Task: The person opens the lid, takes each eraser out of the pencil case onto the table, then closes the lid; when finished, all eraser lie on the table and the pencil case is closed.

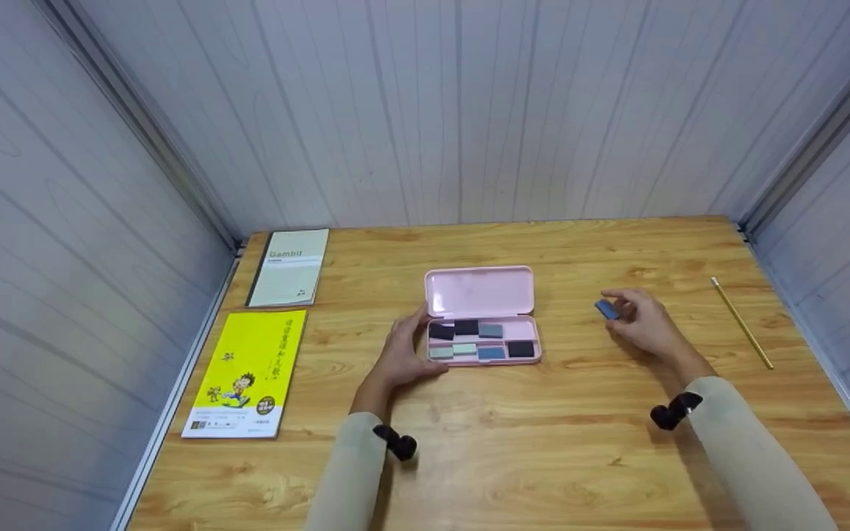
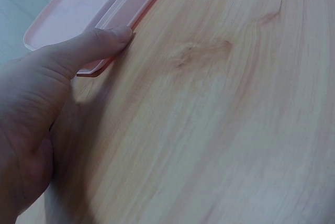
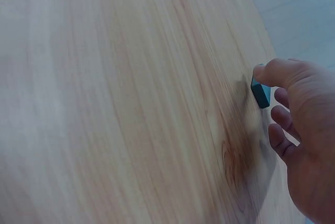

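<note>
A pink pencil case (image 1: pixel 479 293) lies with its lid up in the middle of the table. Its two compartments hold several small rectangular erasers in black, grey, pale green and blue, among them a black eraser (image 1: pixel 520 349) at the front right. My left hand (image 1: pixel 401 352) grips the case at its left end, the thumb (image 2: pixel 107 41) along the front edge. To the right of the case, my right hand (image 1: pixel 645 324) pinches a blue eraser (image 1: pixel 606 309) between thumb and fingers, just over the wood. In the right wrist view the same eraser (image 3: pixel 260 94) shows at the fingertips.
On the left lie a yellow book (image 1: pixel 248 369) and, behind it, a pale notebook (image 1: pixel 291 265) marked Gambit. A gold-coloured pencil (image 1: pixel 742 324) lies at the far right. Panel walls (image 1: pixel 454 110) enclose the wooden table (image 1: pixel 513 450) at the back and both sides.
</note>
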The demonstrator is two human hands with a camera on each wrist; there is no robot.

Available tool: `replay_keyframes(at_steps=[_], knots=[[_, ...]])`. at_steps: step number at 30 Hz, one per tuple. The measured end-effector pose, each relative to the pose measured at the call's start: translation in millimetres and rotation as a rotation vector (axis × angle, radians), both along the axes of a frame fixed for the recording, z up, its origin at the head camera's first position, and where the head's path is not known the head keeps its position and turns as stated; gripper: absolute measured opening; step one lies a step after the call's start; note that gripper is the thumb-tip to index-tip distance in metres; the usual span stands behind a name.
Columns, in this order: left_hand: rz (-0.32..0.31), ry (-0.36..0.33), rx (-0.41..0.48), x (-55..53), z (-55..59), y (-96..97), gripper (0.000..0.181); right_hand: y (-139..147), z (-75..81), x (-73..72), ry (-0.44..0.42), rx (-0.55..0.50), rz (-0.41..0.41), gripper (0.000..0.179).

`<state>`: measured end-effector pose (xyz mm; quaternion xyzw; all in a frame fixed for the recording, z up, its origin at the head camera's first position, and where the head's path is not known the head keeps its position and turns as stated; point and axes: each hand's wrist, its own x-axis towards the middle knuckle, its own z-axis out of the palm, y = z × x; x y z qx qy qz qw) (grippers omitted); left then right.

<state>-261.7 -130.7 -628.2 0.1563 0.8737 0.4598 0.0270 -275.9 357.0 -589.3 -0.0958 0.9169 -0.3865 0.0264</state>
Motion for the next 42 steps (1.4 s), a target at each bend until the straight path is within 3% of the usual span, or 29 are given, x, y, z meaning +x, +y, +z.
replay_keyframes(at_steps=[4, 11, 21, 31, 42], knots=[[0.011, 0.003, 0.009, -0.8, -3.1, -1.1, 0.129, -9.1, 3.1, 2.2, 0.025, 0.011, 0.03, 0.055], [-0.002, -0.059, 0.009, 1.3, 6.1, 0.0, 0.13, -30.1, 5.6, 3.0, 0.066, 0.0, 0.081, 0.054], [0.008, -0.085, 0.01, 3.3, 6.2, -0.1, 0.131, -68.6, 10.7, 3.9, 0.083, 0.002, 0.175, 0.051], [0.025, -0.062, 0.024, 0.5, -3.2, -1.2, 0.13, -107.1, 15.6, 4.0, 0.03, -0.048, 0.243, 0.048], [0.025, -0.095, -0.006, 3.4, 7.8, 3.3, 0.131, -139.1, 18.7, 2.7, -0.021, -0.079, 0.296, 0.047]])
